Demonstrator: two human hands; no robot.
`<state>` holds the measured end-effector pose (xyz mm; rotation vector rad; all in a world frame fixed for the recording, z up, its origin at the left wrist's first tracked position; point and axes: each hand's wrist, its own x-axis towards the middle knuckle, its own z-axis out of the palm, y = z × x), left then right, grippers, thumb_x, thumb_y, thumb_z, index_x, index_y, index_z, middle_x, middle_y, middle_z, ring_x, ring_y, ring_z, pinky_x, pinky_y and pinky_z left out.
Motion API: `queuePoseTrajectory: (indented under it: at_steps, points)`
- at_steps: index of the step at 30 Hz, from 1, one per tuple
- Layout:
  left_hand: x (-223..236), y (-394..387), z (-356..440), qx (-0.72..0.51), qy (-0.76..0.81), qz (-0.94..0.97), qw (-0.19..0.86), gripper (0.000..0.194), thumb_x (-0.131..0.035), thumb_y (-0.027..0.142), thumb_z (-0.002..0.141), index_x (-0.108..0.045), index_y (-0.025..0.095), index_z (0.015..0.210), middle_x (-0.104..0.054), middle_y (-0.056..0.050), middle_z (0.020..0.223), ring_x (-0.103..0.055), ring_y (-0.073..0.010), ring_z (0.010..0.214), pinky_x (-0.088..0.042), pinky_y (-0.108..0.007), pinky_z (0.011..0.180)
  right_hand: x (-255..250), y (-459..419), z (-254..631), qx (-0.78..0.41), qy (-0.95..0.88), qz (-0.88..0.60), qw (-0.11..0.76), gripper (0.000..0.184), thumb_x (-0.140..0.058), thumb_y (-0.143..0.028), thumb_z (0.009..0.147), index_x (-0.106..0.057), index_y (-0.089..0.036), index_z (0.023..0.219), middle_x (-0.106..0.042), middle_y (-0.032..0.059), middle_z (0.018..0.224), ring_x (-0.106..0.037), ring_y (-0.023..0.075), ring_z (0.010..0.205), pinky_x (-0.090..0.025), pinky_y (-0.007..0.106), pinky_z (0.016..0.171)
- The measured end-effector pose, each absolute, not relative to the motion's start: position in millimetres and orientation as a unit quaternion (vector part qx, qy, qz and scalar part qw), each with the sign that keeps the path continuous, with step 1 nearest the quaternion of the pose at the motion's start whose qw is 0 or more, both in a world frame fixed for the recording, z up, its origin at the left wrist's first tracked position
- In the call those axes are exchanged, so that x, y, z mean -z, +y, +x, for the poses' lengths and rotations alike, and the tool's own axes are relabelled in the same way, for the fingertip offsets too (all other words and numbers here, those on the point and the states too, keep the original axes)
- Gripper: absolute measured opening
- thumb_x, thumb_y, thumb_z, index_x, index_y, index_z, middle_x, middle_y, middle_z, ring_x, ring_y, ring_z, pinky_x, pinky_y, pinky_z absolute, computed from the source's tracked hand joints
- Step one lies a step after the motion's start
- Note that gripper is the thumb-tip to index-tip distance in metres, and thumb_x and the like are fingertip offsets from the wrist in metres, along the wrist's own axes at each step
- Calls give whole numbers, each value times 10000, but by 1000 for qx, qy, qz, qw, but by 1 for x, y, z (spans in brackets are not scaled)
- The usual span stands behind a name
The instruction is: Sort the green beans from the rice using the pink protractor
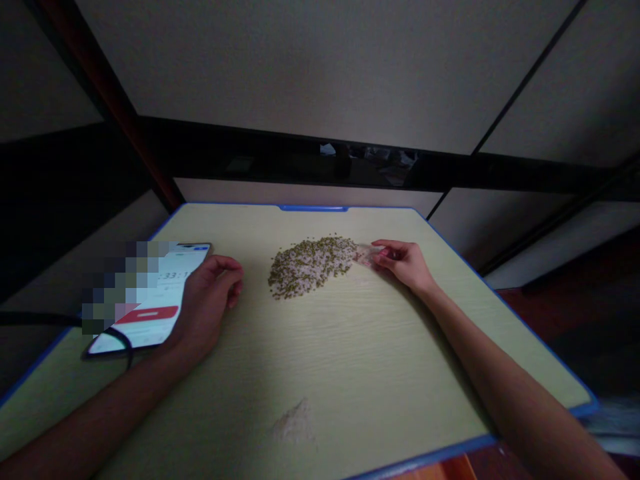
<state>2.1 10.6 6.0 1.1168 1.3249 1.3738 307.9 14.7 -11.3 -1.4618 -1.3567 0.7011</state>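
And here the desk [360, 360] is seen, pale-topped and edged in blue; at its left side a lit phone [160, 293] is laid; across the far middle the heap of mixed green and pale grains [310, 267] is spread, both kinds jumbled through it, so most of the sorting, it would seem, is left undone; by the phone the left hand [215, 287] is held, its fingers curled in towards the thumb, and whether anything is gripped there cannot be told; at the heap's right end the right hand [403, 260] is placed, forefinger held a little apart from the thumb, a pinched grain neither shown nor ruled out; near the front edge a small pale pile [296, 423] is set well apart, perhaps what is finished; beside the right fingers a thin pale patch [365, 255] is seen, its make-up too blurred to be told.
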Motion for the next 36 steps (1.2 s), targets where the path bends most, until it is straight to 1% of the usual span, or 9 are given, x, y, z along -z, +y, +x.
queuePoseTrajectory:
  at_steps: [7,15,20,25,31,36]
  points:
    - [-9,11,2,-560,535,448,446,111,-595,196,524,-516,188,602,-462,68,449,-390,-58,406,-266,-136,322,14,18,308,-287,-570,-596,486,352,-636,-277,598,-669,-110,907,-563,-11,526,-508,115,459,-420,242,471]
    - [-9,10,3,-560,539,443,447,110,-590,198,521,-514,189,600,-454,69,443,-382,-57,399,-252,-141,320,6,13,309,-305,-586,-587,468,376,-639,-297,569,-673,-72,868,-535,-31,486,-422,74,411,-332,204,405]
    - [-10,10,3,-557,540,444,449,110,-599,187,527,-518,182,602,-466,66,471,-394,-55,413,-259,-142,328,3,10,310,-306,-594,-586,459,359,-627,-255,571,-689,-71,873,-562,-17,508,-464,93,459,-353,209,435]
    - [-10,10,3,-558,538,444,449,112,-597,188,530,-516,182,608,-459,67,460,-390,-57,412,-258,-144,331,3,9,309,-308,-588,-590,459,353,-630,-252,565,-689,-82,868,-555,-20,502,-478,101,453,-367,219,435]
    - [-10,10,3,-556,537,448,449,125,-597,169,516,-518,182,612,-462,68,453,-392,-60,408,-263,-148,331,5,12,310,-307,-571,-599,470,368,-637,-288,565,-667,-79,867,-522,-27,506,-451,87,418,-373,229,429]
    - [-10,10,2,-556,536,450,449,112,-594,176,532,-517,181,614,-464,67,464,-392,-58,407,-260,-150,332,6,14,310,-298,-569,-601,475,354,-641,-293,564,-664,-94,856,-527,-21,519,-484,105,455,-402,247,475]
